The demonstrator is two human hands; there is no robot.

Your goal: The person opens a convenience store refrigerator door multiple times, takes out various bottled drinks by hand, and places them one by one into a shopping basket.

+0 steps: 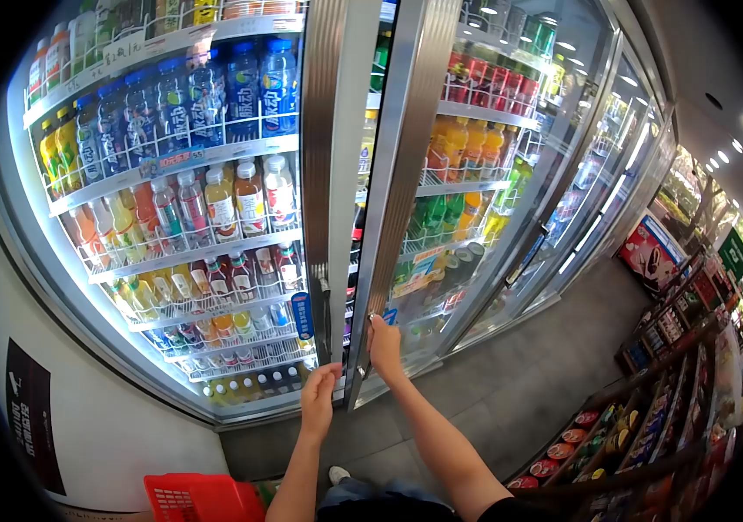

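My right hand (pixel 383 346) is closed round the handle at the near edge of the right glass fridge door (pixel 398 183). That door stands ajar, and bottles show in the narrow gap beside its metal frame. Lower and to the left, my left hand (pixel 319 396) has its fingers loosely bent near the bottom of the left door's handle (pixel 323 304); nothing shows in them. Behind the left door's glass are shelves of bottled drinks, among them blue-capped bottles (pixel 206 100). A red plastic basket (pixel 189 498) is beside my left forearm.
More glass-doored fridges (pixel 580 174) run back along the right. A low shelf rack (pixel 632 435) with packaged goods stands at the lower right. Grey tiled floor (pixel 511 374) lies between, and a white panel (pixel 102 409) stands at the left.
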